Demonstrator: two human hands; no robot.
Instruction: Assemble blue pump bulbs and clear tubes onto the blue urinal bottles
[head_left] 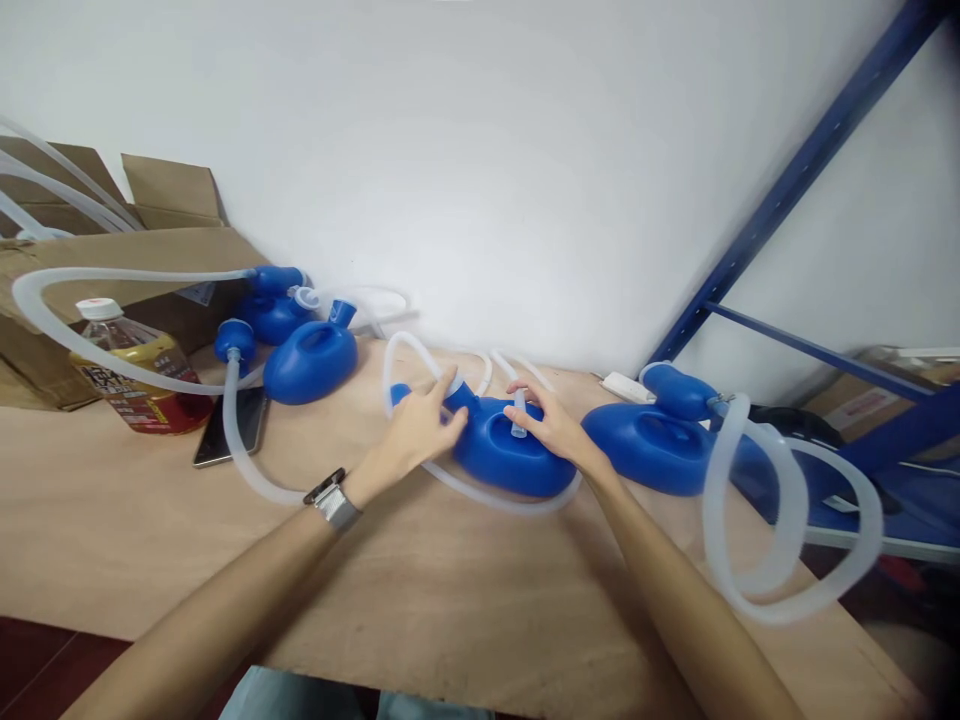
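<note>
A blue urinal bottle (514, 465) lies on its side on the wooden table in front of me. My left hand (421, 425) has its thumb and index finger around the bottle's neck (459, 395). Between the thumb and fingers of my right hand (556, 425) is a short translucent tube piece (519, 415), held upright over the bottle's handle opening. A white hose (517, 507) loops around the bottle and behind my left hand. Part of a blue cap (400, 393) shows just beyond my left hand.
To the right lies another blue bottle (649, 450) with a coiled hose (795, 500). More blue bottles (311, 362) stand at left, near a drink bottle (142, 365), a phone (232, 425) and a cardboard box (161, 255). A blue metal rack (787, 210) borders the table's right side.
</note>
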